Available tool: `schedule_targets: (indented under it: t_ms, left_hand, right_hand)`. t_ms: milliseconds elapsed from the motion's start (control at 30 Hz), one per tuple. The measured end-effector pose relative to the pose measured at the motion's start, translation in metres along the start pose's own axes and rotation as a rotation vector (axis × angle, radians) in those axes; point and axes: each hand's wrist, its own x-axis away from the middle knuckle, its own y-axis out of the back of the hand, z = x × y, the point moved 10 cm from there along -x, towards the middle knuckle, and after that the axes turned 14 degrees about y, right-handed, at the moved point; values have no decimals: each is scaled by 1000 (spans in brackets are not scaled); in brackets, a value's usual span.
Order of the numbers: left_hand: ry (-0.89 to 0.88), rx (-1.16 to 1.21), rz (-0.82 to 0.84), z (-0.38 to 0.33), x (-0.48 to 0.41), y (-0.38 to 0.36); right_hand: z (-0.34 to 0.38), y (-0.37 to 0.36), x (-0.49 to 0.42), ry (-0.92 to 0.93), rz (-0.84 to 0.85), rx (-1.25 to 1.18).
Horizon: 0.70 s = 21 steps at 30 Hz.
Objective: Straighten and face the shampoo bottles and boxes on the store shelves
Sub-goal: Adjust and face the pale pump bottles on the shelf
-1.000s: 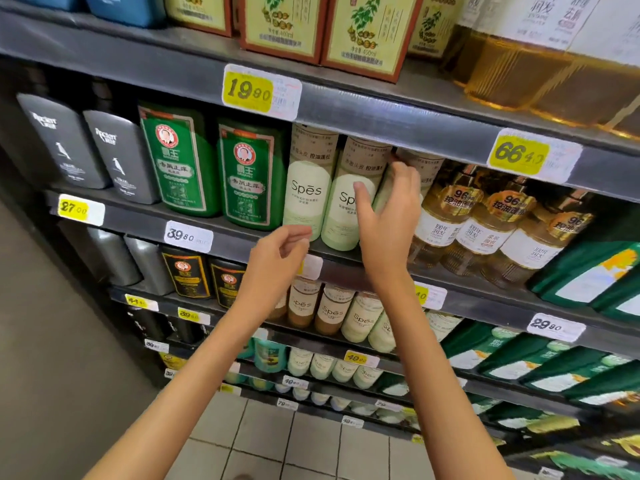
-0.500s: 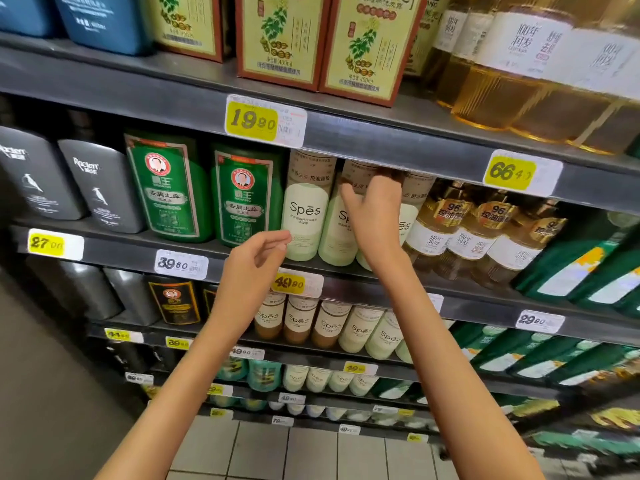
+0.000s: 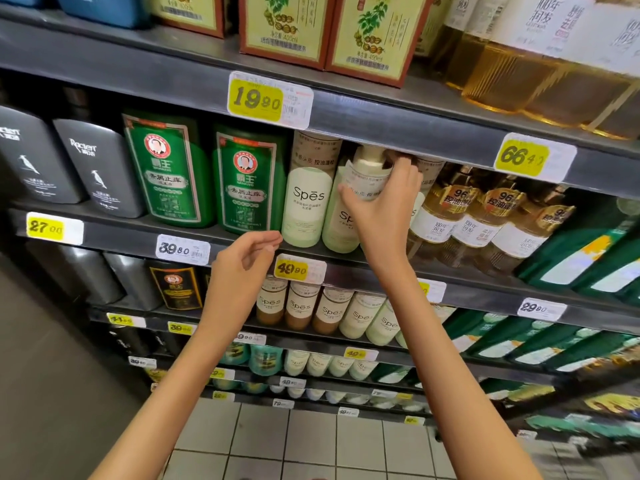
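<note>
Since a moment ago your right hand (image 3: 381, 206) has tipped the bottle (image 3: 367, 174) top-forward, so its pale cap now shows just under the upper shelf (image 3: 398, 123). Your fingers and thumb curl round its upper body, with the thumb on its left side. Headroom is tight: you cannot tell whether the cap touches that shelf's edge or sits just below it. The bottle's foot is down by the shelf lip (image 3: 114, 233), left of your wrist.

Just left of the hand a Spes bottle (image 3: 306, 202) stands upright, almost touching the held one. Just right, amber bottles (image 3: 446, 216) are packed side by side.

Below and left, your left hand (image 3: 242, 261) has hardly shifted. It hovers holding nothing, fingers loosely curled, thumb and forefinger close together, in front of the lip and just beside a yellow price tag (image 3: 298, 270). Above it a green bottle (image 3: 249, 181) stands at the lip. Open room lies toward you, off the shelf front.
</note>
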Motion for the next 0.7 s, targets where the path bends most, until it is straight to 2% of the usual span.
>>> schedule_targets:
  t_ms: [133, 233, 333, 533, 633, 700]
  left_hand:
    - [-7, 17, -22, 0, 4, -1]
    - [-6, 14, -15, 0, 8, -5]
    - [-3, 12, -10, 0, 13, -9]
    - [10, -4, 14, 5, 33, -24]
    - [15, -55, 41, 13, 41, -33]
    - [46, -62, 85, 19, 46, -42]
  right_hand:
    - [5, 6, 18, 69, -26, -182]
    - [-5, 0, 29, -17, -10, -316]
    - [-16, -5, 32, -74, 17, -301]
    - [-10, 8, 38, 2, -18, -297]
    - [-2, 24, 44, -15, -52, -364]
    - [1, 30, 42, -49, 5, -432]
